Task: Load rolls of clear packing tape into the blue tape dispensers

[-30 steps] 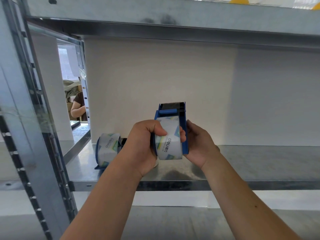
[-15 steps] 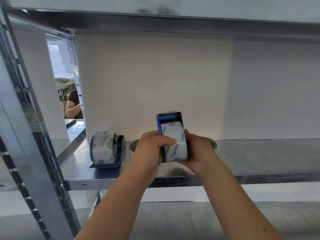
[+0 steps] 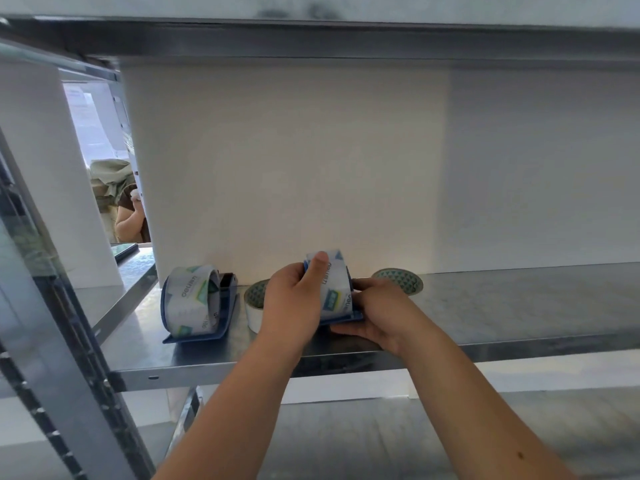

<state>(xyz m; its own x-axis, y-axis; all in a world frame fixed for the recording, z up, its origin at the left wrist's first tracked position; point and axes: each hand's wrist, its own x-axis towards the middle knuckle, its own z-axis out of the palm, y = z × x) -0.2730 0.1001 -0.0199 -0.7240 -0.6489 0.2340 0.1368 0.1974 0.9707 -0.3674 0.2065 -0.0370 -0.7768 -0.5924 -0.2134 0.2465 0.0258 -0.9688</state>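
Observation:
A blue tape dispenser [image 3: 346, 318] with a clear printed tape roll [image 3: 334, 289] in it rests on the metal shelf [image 3: 502, 313] at centre. My left hand [image 3: 294, 299] grips its left side, thumb over the top of the roll. My right hand [image 3: 375, 315] holds its right side and base. A second blue dispenser [image 3: 225, 306] loaded with a tape roll [image 3: 188, 301] stands on the shelf to the left, untouched. Two loose rolls lie on the shelf: one [image 3: 255, 303] just behind my left hand, partly hidden, and one [image 3: 401, 280] behind my right hand.
A grey steel upright [image 3: 52, 341] runs down the left side. Another shelf [image 3: 311, 32] hangs close overhead and a white wall [image 3: 311, 168] closes the back. A person's arm [image 3: 130, 216] shows through the gap at far left. The shelf extends bare to the right.
Both hands have lowered the loaded dispenser from in front of me down onto the shelf, further from me. The dispenser on the left has not moved.

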